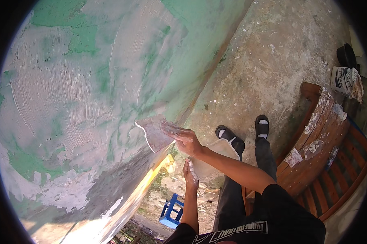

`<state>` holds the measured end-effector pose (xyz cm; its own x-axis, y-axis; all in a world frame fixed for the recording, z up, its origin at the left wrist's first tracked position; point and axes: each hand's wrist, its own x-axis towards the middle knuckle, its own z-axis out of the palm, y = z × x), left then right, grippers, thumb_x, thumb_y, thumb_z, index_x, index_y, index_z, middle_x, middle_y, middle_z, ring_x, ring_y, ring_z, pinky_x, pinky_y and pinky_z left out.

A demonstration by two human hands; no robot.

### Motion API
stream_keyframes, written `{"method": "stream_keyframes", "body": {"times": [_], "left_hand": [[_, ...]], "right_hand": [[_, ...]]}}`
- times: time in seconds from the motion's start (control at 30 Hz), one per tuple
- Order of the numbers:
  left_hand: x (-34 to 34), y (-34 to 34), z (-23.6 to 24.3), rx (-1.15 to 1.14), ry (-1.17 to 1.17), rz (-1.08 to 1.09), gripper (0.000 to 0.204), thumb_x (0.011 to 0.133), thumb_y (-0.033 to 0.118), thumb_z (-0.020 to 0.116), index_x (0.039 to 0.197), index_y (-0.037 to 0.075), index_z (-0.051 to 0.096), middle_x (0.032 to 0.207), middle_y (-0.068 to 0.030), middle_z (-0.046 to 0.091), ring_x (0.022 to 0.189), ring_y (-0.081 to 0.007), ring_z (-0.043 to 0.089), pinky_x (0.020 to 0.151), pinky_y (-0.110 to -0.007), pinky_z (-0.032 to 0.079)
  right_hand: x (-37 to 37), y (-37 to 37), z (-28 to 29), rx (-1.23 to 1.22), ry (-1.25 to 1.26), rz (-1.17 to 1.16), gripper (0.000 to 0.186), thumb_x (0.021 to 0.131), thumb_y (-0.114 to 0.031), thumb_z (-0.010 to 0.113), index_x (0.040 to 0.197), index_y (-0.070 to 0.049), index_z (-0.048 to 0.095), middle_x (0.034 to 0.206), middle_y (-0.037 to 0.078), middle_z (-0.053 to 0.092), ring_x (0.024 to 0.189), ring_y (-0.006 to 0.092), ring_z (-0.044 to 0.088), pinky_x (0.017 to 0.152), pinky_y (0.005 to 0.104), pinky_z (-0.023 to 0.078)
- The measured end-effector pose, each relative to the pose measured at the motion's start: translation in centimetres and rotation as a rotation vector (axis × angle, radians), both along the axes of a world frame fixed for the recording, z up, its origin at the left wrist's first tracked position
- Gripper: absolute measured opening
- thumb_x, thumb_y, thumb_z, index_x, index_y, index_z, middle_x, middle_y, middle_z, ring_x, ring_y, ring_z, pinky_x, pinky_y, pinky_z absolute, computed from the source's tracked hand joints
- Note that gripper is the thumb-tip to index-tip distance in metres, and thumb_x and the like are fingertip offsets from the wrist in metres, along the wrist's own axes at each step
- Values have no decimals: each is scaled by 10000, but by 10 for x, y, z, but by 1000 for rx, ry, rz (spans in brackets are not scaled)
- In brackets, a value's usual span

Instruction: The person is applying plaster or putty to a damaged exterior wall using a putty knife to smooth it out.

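Observation:
My right hand (183, 139) grips a thin, flat grey putty spreader (153, 131), with the fingers laid along its face. White putty lines the spreader's left edge, which is at the wall (69, 89); whether it touches cannot be told. Lower down, my left hand (191, 174) is closed and smeared with white, at the edge of a pale, translucent flat sheet (212, 173). My right forearm passes over that sheet and hides part of it. Pale putty covers much of the green wall in broad, uneven strokes.
On the right stands a curved wooden bench (313, 150) with putty scraps on it. Beyond it are a white bucket (341, 80) and a black round container (346, 55). A blue plastic stool (172, 211) stands below my left hand. Concrete floor (269, 61) meets the wall.

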<state>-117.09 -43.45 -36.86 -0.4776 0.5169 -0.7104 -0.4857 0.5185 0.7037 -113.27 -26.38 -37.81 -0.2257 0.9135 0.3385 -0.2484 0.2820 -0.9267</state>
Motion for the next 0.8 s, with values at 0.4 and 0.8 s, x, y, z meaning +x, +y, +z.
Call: {"method": "stream_keyframes", "body": {"times": [0.4, 0.8], "left_hand": [[-10, -14, -19, 26, -6, 36, 352, 991, 321, 402, 1178, 42, 509, 1089, -53, 574, 977, -147, 553, 860, -297, 459], [-18, 3, -43, 111, 67, 30, 353, 989, 306, 413, 1191, 35, 515, 1162, -69, 567, 1027, -151, 548, 902, -305, 439]], "right_hand": [[-73, 30, 14, -25, 10, -413, 646, 677, 197, 521, 1283, -25, 494, 1323, 181, 483, 1265, 374, 407, 1024, 406, 402], [77, -31, 21, -546, -63, 50, 284, 855, 69, 551, 1139, 80, 541, 1008, 105, 650, 900, 111, 607, 804, 245, 478]]}}
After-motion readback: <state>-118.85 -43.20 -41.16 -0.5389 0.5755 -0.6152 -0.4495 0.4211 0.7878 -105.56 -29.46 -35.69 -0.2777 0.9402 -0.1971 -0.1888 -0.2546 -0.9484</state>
